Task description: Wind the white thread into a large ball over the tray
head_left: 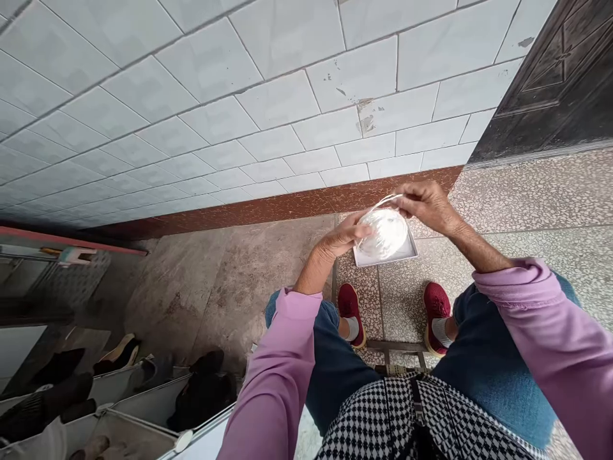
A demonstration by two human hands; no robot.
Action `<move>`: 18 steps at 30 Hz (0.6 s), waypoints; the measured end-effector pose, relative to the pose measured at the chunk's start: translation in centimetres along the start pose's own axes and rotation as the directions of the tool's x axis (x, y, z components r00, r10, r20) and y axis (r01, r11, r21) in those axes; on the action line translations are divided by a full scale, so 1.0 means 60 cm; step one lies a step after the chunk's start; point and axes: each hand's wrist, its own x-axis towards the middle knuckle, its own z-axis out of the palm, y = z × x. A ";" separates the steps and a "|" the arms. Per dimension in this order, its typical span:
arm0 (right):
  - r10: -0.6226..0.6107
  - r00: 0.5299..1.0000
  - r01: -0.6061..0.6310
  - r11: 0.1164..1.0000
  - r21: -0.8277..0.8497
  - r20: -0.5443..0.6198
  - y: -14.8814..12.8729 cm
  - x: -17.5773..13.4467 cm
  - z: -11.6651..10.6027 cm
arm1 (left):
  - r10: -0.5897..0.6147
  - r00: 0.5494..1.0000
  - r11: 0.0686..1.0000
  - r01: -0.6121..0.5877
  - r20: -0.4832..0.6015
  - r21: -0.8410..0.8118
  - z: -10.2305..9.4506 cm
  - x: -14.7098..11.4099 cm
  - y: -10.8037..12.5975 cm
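Observation:
A round coil of shiny white cord (385, 235) is in front of me, above the floor. My left hand (347, 234) grips the coil at its left edge, thumb over the top. At the upper right, my right hand (424, 203) pinches a loose strand of the cord, which arcs from the left hand across the top of the coil. Under the coil shows a shallow white box or lid (406, 253) with a low rim; the coil hides most of its inside.
A tiled wall (268, 102) with a red-brown base strip runs ahead, a dark door (565, 89) at the right. My red shoes (348, 300) stand on the speckled floor. At lower left is a rack (138, 399) with shoes.

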 end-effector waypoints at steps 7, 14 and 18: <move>0.103 0.993 -0.103 0.995 0.006 0.055 -0.005 -0.005 -0.027 | 0.262 0.946 0.947 -0.290 -0.191 -0.139 0.020 0.001 0.024; 0.157 0.979 -0.174 0.976 0.130 0.130 -0.003 -0.004 -0.035 | 0.131 0.954 0.962 -0.188 -0.271 -0.199 -0.006 -0.003 0.007; 0.169 0.977 -0.181 0.980 0.087 0.129 0.002 -0.003 -0.031 | 0.150 0.950 0.970 -0.195 -0.273 -0.146 -0.012 0.001 -0.002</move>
